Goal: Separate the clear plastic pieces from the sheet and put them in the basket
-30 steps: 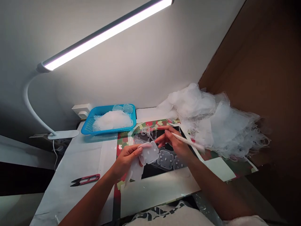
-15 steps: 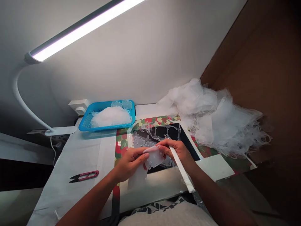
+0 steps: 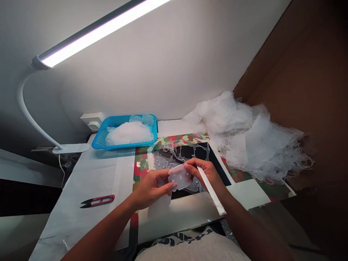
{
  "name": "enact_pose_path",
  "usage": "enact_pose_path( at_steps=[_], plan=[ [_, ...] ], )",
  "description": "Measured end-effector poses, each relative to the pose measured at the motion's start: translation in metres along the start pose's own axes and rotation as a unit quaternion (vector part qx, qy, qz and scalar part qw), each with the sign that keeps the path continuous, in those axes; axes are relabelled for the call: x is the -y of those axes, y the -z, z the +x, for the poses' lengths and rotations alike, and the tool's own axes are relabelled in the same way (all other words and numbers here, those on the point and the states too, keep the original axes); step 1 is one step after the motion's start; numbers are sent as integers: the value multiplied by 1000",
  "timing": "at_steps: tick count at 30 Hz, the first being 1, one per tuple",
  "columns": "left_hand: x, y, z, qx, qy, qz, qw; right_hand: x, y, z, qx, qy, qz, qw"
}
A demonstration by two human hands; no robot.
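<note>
A soft, translucent rounded-square piece point(image 3: 179, 177), its face dotted with small round nubs, is pinched between both hands above the middle of the desk. The left hand point(image 3: 152, 188) grips its left side with curled fingers. The right hand point(image 3: 203, 173) closes on its right side while also clasping a long, flat white strip point(image 3: 210, 190) that slants toward the desk's near edge.

Beneath the hands, a clear, webbed sheet point(image 3: 165, 156) with rounded openings lies over a black panel point(image 3: 191, 151), set on a red-and-green camouflage-patterned mat point(image 3: 143, 170). Beyond the mat's far-left corner, a blue plastic basket point(image 3: 127, 146) holds a fluffy white mound point(image 3: 129, 133). A crumpled heap of filmy offcuts point(image 3: 261, 141) rises at the right, and red-handled thread snips point(image 3: 97, 201) lie on the white desk point(image 3: 95, 174) at the left.
</note>
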State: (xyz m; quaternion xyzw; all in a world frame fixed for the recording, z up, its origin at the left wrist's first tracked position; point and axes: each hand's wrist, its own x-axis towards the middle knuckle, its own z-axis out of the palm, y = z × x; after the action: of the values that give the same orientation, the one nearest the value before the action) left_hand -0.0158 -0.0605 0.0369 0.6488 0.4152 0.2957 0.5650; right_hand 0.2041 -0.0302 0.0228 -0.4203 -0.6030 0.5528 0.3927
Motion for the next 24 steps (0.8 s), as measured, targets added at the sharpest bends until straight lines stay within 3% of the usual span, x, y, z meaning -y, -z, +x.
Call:
enact_pose_path(
  at_steps=[7, 15, 24],
  plan=[
    [4, 2, 5, 11, 28, 11, 999, 3, -4, 3, -47, -30, 29, 998],
    [11, -1, 6, 50, 109, -233, 965, 4, -8, 3, -54, -51, 85, 994],
    [21, -2, 7, 66, 115, -293, 947, -3, -8, 3, -49, -56, 121, 990]
  ],
)
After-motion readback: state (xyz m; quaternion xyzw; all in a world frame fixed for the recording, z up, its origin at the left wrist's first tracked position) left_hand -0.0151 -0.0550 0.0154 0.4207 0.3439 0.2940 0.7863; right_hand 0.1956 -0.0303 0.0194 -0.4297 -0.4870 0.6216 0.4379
